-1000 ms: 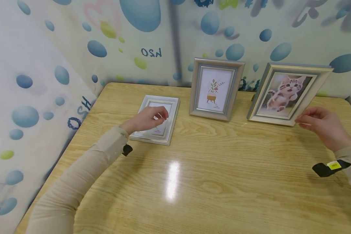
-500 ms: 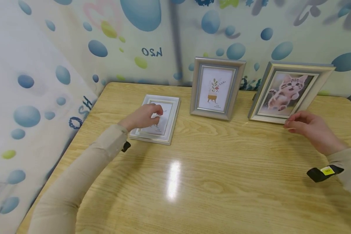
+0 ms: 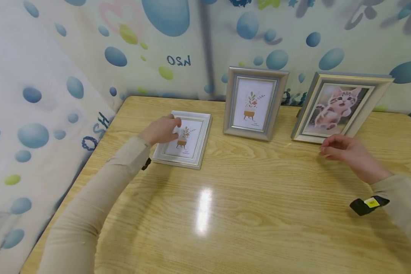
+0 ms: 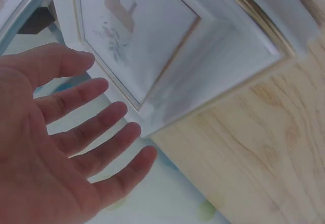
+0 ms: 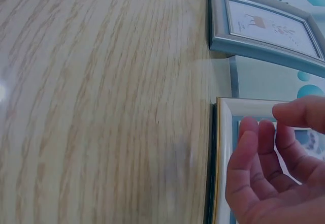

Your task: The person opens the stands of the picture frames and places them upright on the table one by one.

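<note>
A silver-white picture frame [image 3: 188,144] with a potted-plant print lies flat on the left of the table. My left hand [image 3: 161,130] hovers over its left part, fingers loosely bent and holding nothing; the left wrist view has this hand [image 4: 76,132] with fingers spread apart from the frame. At the right, a kitten picture frame [image 3: 339,108] stands upright. Just in front of its lower edge is my right hand [image 3: 351,154], fingers loosely curved with nothing between them. In the right wrist view the hand [image 5: 274,168] partly covers the kitten frame [image 5: 223,153].
Between these two stands another upright picture frame [image 3: 255,104] with a plant print. Behind the wooden table [image 3: 260,198] rises a patterned wall [image 3: 222,38], close to the upright frames. A bright light reflection lies on the tabletop.
My right hand has moved left along the kitten frame's lower edge, away from its right corner. My left hand has drifted left over the lying frame, uncovering more of its print. The frames stay put.
</note>
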Tool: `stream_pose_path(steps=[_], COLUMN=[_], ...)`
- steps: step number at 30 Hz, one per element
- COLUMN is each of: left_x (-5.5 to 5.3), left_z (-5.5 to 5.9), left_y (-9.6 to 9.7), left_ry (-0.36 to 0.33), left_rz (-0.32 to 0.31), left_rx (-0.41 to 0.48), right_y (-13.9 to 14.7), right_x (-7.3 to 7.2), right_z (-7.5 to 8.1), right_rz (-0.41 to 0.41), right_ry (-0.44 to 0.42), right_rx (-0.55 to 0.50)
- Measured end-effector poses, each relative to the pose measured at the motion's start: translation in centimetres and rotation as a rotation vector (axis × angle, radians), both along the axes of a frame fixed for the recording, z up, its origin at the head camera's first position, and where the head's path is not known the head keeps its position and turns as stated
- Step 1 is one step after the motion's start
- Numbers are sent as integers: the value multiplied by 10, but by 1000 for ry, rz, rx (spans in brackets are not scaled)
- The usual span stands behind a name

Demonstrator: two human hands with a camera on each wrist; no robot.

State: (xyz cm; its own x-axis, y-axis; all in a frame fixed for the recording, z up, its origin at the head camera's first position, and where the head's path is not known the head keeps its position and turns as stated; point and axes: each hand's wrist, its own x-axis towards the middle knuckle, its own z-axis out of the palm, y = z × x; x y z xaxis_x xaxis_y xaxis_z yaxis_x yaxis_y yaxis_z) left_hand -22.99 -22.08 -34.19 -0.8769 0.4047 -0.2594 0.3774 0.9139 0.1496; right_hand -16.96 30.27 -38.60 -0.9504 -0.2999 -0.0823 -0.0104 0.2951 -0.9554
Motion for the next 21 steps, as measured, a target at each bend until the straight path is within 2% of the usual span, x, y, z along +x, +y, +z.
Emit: stream_pose_path(steps=[4,9,16,21], left_x=[-1,-2,-7,-9], left_z=[1,1,-5,-7], left_y=[-5,-10,-17,-20], left_ry=[-15,-44,-84,-107], left_rz=[85,177,236,270], left_rx=[-62,-128,-157,-154], right_y=[-6,-19,-49,-75], right_x=[1,1,-1,-4], right_z=[1,2,2,5], right_rz=[5,40,134,190], right_ry=[-11,-6,12,23], right_rx=[71,110,99,130])
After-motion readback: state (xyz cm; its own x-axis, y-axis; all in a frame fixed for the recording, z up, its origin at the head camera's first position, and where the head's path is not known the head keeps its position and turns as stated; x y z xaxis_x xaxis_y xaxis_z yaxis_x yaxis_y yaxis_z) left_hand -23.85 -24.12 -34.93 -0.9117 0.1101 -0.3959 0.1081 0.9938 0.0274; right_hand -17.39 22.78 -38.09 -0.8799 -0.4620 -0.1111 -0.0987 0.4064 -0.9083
